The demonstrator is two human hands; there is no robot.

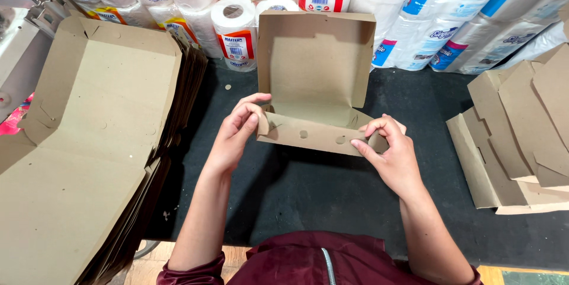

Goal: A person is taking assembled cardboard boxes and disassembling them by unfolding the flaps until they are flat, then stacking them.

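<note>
Brown cardboard box (314, 83), lid upright, front wall seemingly half-folded, on dark table.

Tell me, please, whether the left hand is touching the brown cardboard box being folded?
Touching. The head view shows the left hand pinching the left corner of the cardboard box at its front flap, with no gap between fingertips and card.

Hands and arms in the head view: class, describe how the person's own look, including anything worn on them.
Both are bare: the left hand and right hand wear no gloves, rings or watch that can be seen. The forearms are uncovered. Dark red sleeves are pushed up near the elbows, part of a dark red jacket with a silver zip down the front.
</note>
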